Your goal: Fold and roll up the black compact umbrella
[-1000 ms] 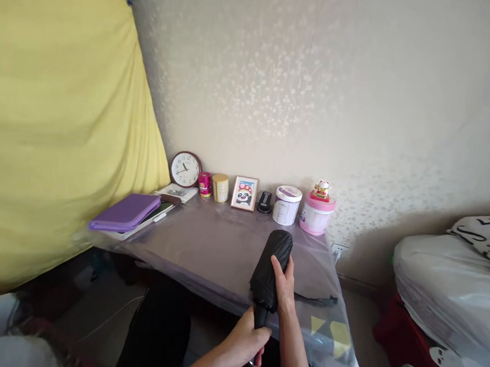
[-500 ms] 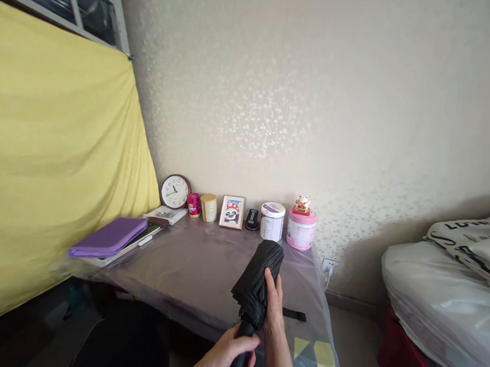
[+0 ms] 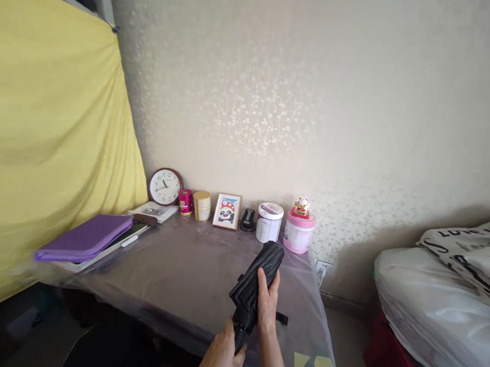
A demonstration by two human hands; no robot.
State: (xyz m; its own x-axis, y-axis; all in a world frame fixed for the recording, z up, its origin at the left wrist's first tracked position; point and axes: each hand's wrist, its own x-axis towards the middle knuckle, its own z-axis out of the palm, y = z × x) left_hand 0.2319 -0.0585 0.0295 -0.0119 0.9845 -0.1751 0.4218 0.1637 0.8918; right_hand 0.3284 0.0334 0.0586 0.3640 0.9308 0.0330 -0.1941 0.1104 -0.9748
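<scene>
A folded black umbrella (image 3: 257,279) points up and away from me over the near right part of the table (image 3: 180,268). My right hand (image 3: 267,299) is wrapped round the folded canopy from the right side. My left hand (image 3: 220,358) grips the umbrella's handle at the bottom edge of the view. A black strap (image 3: 281,319) sticks out to the right, just beside my right hand.
Along the wall stand a clock (image 3: 163,186), a red tin (image 3: 185,202), a yellow tin (image 3: 202,205), a panda picture frame (image 3: 227,211), a white tub (image 3: 269,222) and a pink tub (image 3: 298,231). A purple folder (image 3: 85,238) lies at left. Yellow cloth (image 3: 41,152) hangs left; bedding (image 3: 438,297) lies right.
The view has shifted slightly right and the umbrella now sits lower in it. My left hand has slid further down the handle toward the frame's edge. Both hands keep their grip.
</scene>
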